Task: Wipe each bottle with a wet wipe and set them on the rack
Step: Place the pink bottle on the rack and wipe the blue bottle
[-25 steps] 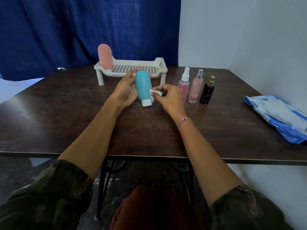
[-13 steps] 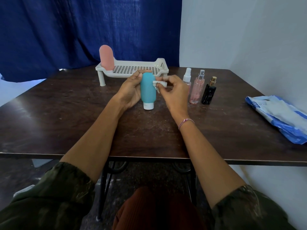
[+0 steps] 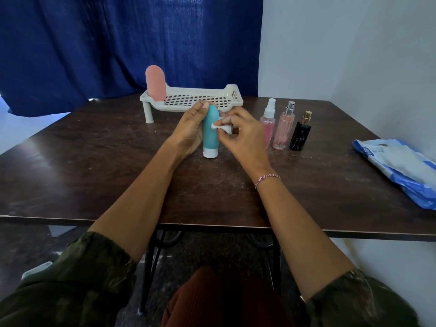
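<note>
The left hand has its grip closed around the teal bottle: the fingers curl round its left side and the thumb tip sits near its rounded top. The bottle stands upright with its white cap down, low over the table; whether the cap touches the table cannot be told. The right hand has its grip closed on a crumpled white wipe, pinched in the fingertips and pressed against the bottle's upper right side. A bracelet sits on that wrist.

Just beyond the two grips stands the white rack, with a pink bottle upright at its left end, past the left grip. Right of the right grip three bottles stand in a row on the table: a spray bottle nearest, partly behind the right hand, then a pink perfume, then a black bottle. Well apart to the right lies a blue wipe pack. A blue curtain hangs behind the rack.
</note>
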